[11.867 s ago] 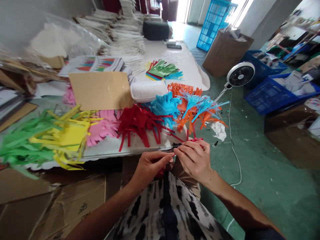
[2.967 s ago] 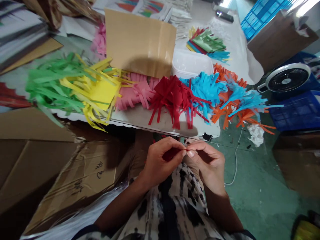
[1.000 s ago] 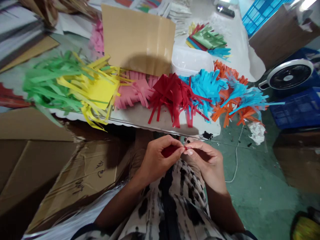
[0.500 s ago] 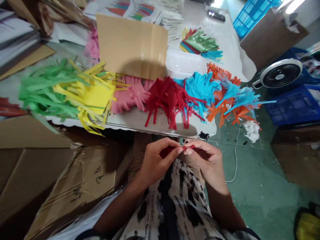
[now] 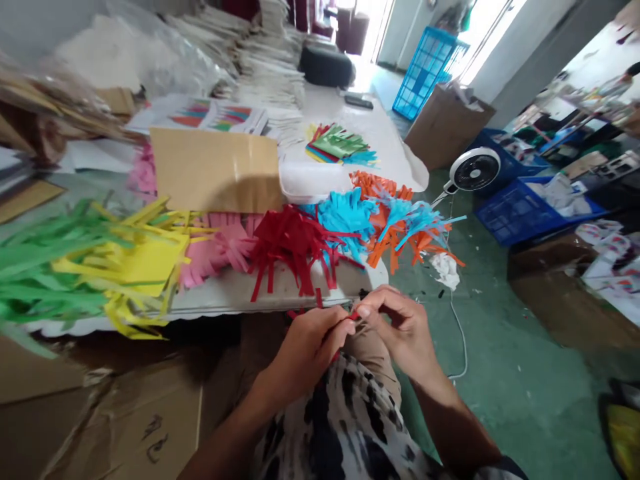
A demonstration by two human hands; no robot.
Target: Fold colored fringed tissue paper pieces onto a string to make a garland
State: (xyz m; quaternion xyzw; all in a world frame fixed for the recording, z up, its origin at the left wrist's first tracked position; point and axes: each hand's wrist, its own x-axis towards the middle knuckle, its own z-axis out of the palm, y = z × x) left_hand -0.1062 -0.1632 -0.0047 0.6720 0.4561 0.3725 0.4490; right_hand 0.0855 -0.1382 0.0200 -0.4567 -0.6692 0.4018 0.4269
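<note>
Between the two hands, in front of the table edge, is a piece of red fringed paper, rolled narrow where it shows. My left hand is closed around it, and red strips stick out past the knuckles and below the palm. Thumb and fingers of my right hand pinch its right end. On the table just beyond lies a pile of red fringed paper. Pink, yellow and green fringed paper lie to its left, with blue and orange fringed paper to its right.
A tan cardboard sheet and a white plastic tray stand behind the piles. Farther back are a mixed-colour fringe bundle and paper stacks. A fan, blue crates and cartons stand at right.
The view has tilted up and turned right, showing more of the room. My left hand now wraps further round the red paper, and its strips show below the hand. My right hand still pinches the end.
</note>
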